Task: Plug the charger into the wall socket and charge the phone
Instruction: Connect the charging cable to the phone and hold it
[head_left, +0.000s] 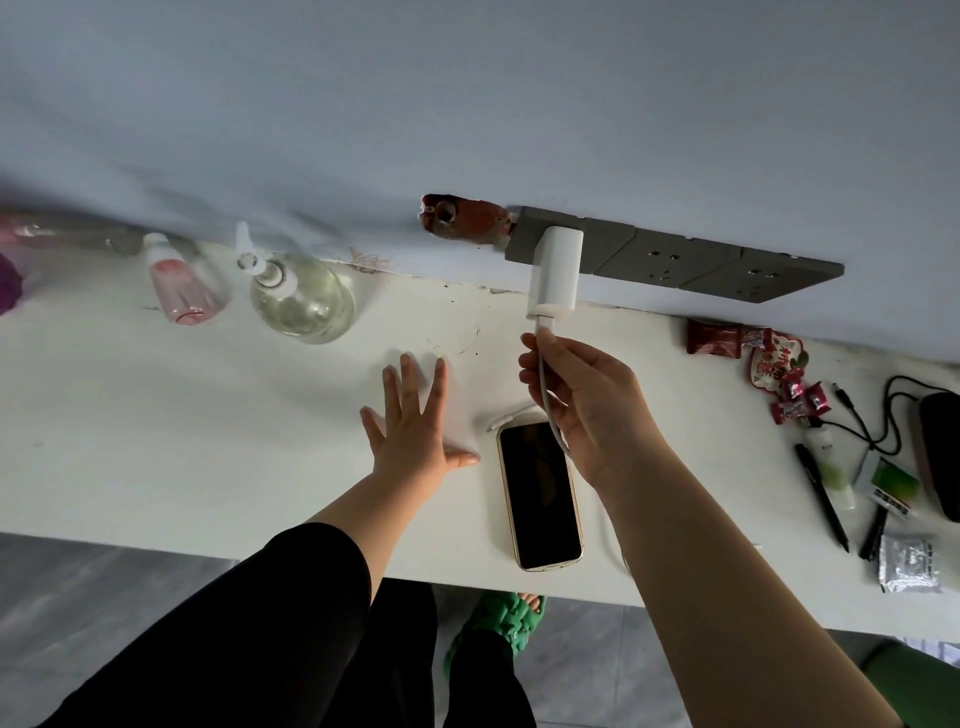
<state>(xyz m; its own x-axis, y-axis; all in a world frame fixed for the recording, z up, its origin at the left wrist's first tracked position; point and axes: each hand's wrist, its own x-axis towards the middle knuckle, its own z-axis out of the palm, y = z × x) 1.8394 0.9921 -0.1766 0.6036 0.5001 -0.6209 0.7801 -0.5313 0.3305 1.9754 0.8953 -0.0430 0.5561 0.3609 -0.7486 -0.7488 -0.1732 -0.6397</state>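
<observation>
My black sleeve (260, 623) fills the near foreground, the left arm reaching to 12 o'clock over a white ledge (156, 441). My left hand (415, 421) lies flat on the smooth painted surface, fingers spread, grasping nothing. Just beside its thumb at 3 o'clock rests the phone (540, 493), a glossy dark slab with rounded gold edges, face up. My right hand (576, 400) pinches the thin white cable (545, 384) below its connector, which sits in the white charger (556, 270), a rounded matte block plugged into the leftmost plate of a grey wall socket strip (675, 254). The cable's free end (504, 421) lies on the ledge at the phone's top edge. At 10 o'clock stand a clear round pump bottle (301, 296) and a pink bottle (182, 291). At 3 o'clock lie crinkled red sweet wrappers (769, 364), black pens (826, 499) and a black cord (883, 410), well clear of my hands. A green woven slipper (498, 623) shows below the ledge.
</observation>
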